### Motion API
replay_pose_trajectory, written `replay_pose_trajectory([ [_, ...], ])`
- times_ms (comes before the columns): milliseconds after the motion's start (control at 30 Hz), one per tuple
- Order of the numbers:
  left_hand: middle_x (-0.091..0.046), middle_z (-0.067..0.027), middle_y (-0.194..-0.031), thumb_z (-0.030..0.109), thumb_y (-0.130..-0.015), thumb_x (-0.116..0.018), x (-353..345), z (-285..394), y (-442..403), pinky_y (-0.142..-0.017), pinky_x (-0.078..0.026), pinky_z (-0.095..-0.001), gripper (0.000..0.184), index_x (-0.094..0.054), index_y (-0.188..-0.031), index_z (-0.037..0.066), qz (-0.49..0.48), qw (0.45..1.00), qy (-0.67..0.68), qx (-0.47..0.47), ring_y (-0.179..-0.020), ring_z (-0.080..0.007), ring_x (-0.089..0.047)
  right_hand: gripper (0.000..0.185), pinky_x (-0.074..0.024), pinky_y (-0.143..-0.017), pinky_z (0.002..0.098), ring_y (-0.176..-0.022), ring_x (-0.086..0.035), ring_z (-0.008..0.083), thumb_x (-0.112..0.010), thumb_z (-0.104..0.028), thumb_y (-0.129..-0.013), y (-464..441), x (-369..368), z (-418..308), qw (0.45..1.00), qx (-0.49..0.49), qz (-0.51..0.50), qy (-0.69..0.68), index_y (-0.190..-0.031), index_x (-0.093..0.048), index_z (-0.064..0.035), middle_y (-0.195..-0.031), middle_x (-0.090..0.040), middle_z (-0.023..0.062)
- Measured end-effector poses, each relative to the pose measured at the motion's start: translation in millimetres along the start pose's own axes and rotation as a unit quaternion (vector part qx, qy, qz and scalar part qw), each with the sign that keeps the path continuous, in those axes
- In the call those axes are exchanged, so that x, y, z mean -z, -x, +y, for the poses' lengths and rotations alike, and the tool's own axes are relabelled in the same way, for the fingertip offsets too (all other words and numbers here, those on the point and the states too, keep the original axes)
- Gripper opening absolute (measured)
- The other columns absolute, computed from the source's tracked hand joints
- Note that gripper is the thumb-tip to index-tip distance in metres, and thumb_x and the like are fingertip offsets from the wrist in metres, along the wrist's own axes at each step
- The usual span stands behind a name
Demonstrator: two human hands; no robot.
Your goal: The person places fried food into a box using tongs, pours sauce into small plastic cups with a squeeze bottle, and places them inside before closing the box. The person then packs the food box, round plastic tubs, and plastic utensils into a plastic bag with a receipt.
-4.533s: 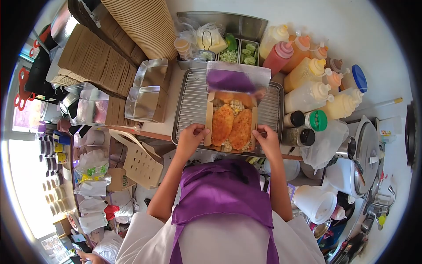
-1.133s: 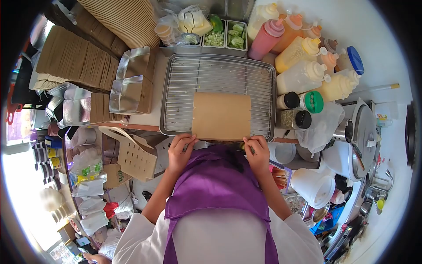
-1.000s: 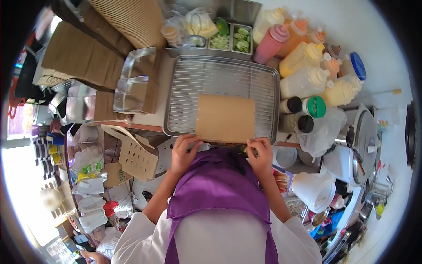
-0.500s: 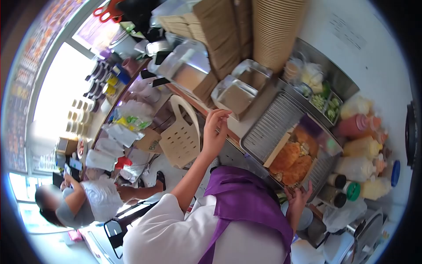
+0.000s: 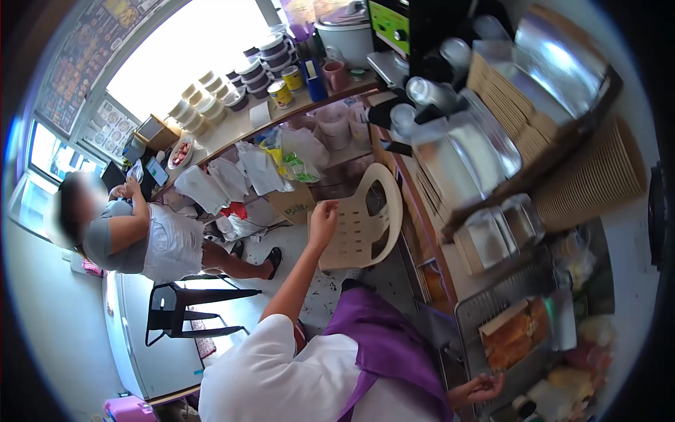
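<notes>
My left hand (image 5: 324,224) is raised in front of the beige plastic chair (image 5: 360,224), with its fingers drawn together; whether they hold anything is too small to tell. At the lower right, my right hand (image 5: 481,389) is beside the wire rack tray (image 5: 470,344), its fingers apart and holding nothing. The open cardboard box (image 5: 508,325) on the rack holds browned, breaded pieces (image 5: 512,342), and its silvery lid is folded back.
Another person (image 5: 126,232) stands at the left near a black stool (image 5: 166,309). Stacked tubs (image 5: 270,65) line the window counter. Foil-lined boxes (image 5: 485,243) and stacked paper bowls (image 5: 598,176) stand at the right, with blurred bottles (image 5: 562,387) below.
The view has swung left, so the box and rack now lie at the lower right. Earlier both hands were at the box; the left is now away from it. The lid, once closed, is open.
</notes>
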State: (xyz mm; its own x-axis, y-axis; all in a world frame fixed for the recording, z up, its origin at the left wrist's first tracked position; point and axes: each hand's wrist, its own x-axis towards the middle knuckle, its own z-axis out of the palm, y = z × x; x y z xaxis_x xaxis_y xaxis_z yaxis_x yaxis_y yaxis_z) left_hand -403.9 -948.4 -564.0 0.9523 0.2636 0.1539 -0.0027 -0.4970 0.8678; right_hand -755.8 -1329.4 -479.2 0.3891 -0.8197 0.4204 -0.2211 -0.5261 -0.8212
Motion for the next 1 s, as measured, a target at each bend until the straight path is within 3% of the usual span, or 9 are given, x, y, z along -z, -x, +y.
replay_pose_trajectory([
  [233,-0.06,-0.0219,-0.102,0.002,-0.078,-0.051,95.1,-82.8,-196.3,-0.09,-0.041,-0.0449,0.026,-0.061,-0.101,-0.003,0.212,0.941,-0.224,-0.143,-0.099,-0.0395,-0.053,0.027,-0.0388,-0.084,0.0277,-0.093,-0.046,0.0151,-0.046,-0.004,-0.09,23.4,-148.1,-125.8,0.931,-0.009,-0.352,-0.1,-0.117,-0.047,0.0022,-0.103,-0.045,0.0075],
  [333,-0.062,-0.0225,-0.101,0.007,-0.078,-0.051,126.5,-144.4,-287.1,-0.087,-0.045,-0.0444,0.03,-0.063,-0.104,-0.001,0.034,0.938,-0.33,-0.104,-0.095,-0.0398,-0.057,0.027,-0.0441,-0.079,0.0318,-0.09,-0.056,0.0242,-0.049,-0.006,-0.089,35.5,-241.3,-153.8,0.856,0.039,-0.508,-0.09,-0.115,-0.056,-0.0058,-0.102,-0.05,0.0124],
  [433,-0.064,-0.0234,-0.094,0.012,-0.078,-0.052,133.7,-188.2,-340.2,-0.083,-0.047,-0.0451,0.028,-0.065,-0.098,-0.001,-0.223,0.917,-0.322,-0.079,-0.092,-0.0392,-0.06,0.018,-0.046,-0.076,0.0291,-0.086,-0.058,0.0212,-0.048,-0.004,-0.091,60.5,-342.4,-172.6,0.769,0.002,-0.633,-0.083,-0.102,-0.06,-0.0008,-0.092,-0.054,0.0105],
  [533,-0.065,-0.023,-0.09,0.014,-0.078,-0.052,134.1,-180.2,-356.4,-0.08,-0.048,-0.0455,0.025,-0.065,-0.092,-0.001,-0.335,0.9,-0.278,-0.033,-0.088,-0.0384,-0.062,0.017,-0.047,-0.078,0.0298,-0.088,-0.06,0.0221,-0.048,-0.004,-0.091,101.1,-444.4,-161.0,0.69,-0.008,-0.714,-0.115,-0.102,-0.061,-0.0012,-0.095,-0.058,0.0116],
  [633,-0.065,-0.0223,-0.092,0.013,-0.078,-0.05,128.7,-195.3,-363.6,-0.078,-0.048,-0.0449,0.023,-0.066,-0.091,0.002,-0.298,0.875,-0.382,-0.015,-0.09,-0.0378,-0.061,0.016,-0.0481,-0.08,0.0323,-0.091,-0.061,0.0248,-0.051,-0.005,-0.089,145.3,-539.0,-151.2,0.682,0.018,-0.722,-0.117,-0.101,-0.061,-0.0023,-0.099,-0.059,0.0132],
  [767,-0.058,-0.0222,-0.103,0.003,-0.081,-0.052,136.0,-111.2,-299.2,-0.085,-0.046,-0.0439,0.028,-0.058,-0.108,-0.002,0.006,0.953,-0.285,-0.106,-0.099,-0.0409,-0.055,0.027,-0.0477,-0.084,0.0376,-0.098,-0.059,0.031,-0.061,-0.005,-0.082,198.8,-651.8,-150.9,0.719,0.057,-0.682,-0.123,-0.108,-0.058,-0.0055,-0.103,-0.059,0.0153],
  [867,-0.055,-0.0212,-0.105,0.003,-0.08,-0.056,101.7,-125.9,-268.4,-0.083,-0.045,-0.0432,0.033,-0.053,-0.113,-0.003,-0.025,0.996,-0.072,-0.051,-0.096,-0.038,-0.054,0.047,-0.0451,-0.089,0.0406,-0.107,-0.054,0.0347,-0.066,-0.009,-0.077,245.1,-722.0,-140.5,0.737,0.103,-0.663,-0.075,-0.122,-0.05,-0.0094,-0.11,-0.055,0.018],
  [967,-0.054,-0.0209,-0.108,0.006,-0.079,-0.06,87.3,-128.8,-278.8,-0.082,-0.045,-0.042,0.035,-0.054,-0.113,-0.001,0.134,0.967,-0.192,-0.096,-0.096,-0.0372,-0.053,0.064,-0.0433,-0.093,0.0426,-0.111,-0.051,0.0353,-0.072,-0.013,-0.073,268.1,-741.2,-150.6,0.775,0.123,-0.618,-0.052,-0.13,-0.043,-0.0113,-0.116,-0.052,0.0186],
  [1000,-0.054,-0.0213,-0.111,0.006,-0.079,-0.061,88.9,-130.7,-280.7,-0.084,-0.045,-0.0418,0.036,-0.053,-0.114,-0.002,0.089,0.968,-0.224,-0.066,-0.098,-0.0378,-0.053,0.069,-0.0428,-0.093,0.0433,-0.112,-0.05,0.0357,-0.075,-0.015,-0.07,272.7,-743.3,-149.4,0.773,0.121,-0.621,-0.045,-0.131,-0.041,-0.0115,-0.117,-0.051,0.0186],
])
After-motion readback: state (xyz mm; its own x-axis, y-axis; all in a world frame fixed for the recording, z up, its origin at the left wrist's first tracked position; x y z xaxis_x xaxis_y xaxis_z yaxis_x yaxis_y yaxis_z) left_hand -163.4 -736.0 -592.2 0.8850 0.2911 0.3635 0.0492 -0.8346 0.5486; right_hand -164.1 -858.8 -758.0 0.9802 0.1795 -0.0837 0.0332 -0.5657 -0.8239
